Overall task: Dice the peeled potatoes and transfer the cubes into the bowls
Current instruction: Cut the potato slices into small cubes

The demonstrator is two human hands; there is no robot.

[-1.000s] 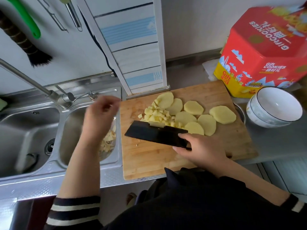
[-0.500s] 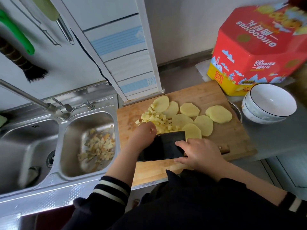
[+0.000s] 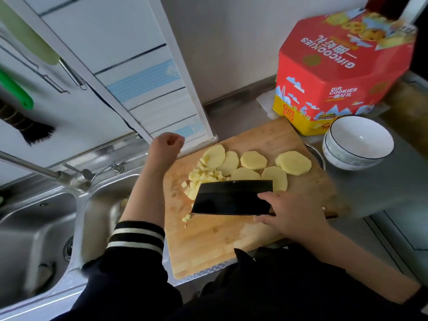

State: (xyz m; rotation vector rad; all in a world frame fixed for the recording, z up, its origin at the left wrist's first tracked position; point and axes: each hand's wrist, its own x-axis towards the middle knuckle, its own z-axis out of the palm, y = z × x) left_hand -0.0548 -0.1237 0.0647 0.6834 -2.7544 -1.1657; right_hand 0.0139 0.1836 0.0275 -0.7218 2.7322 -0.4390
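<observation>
We're holding the cleaver [image 3: 231,197] w/ our right hand [image 3: 294,218], fingers wrapped round the handle end, one finger lying along the dark blade. The blade is lying tilted, nearly flat, over the near side of the cube pile, edge towards us. Our left hand [image 3: 167,144] is hanging curled in a loose fist above the far left corner of the cutting board [image 3: 208,246], gripping nothing we can make out.

Potato cubes [image 3: 201,179] are sitting in a small heap at the board's left-middle, a few strays near the blade's left tip. Round potato slices [image 3: 252,160] are lying overlapped along the far side, one apart towards the right edge. White bowls [image 3: 357,142], stacked, are standing on the worktop [image 3: 375,186] just off the board's right edge, in front of the red cookie tin [image 3: 342,72].

Step in hand, as we judge it: gathering cubes for transfer. To do it well, we're keeping the blade low, sliding it under the heap, then bringing the left hand down flat to hold the cubes on the blade while carrying to the bowls. Strays at the left edge could drop towards the sink [image 3: 39,228].

Hard to tell: the cleaver handle is hidden by our hand; cubes behind the blade are covered; left fingertips are blurred; the sink's right basin is mostly blocked by our sleeve.
</observation>
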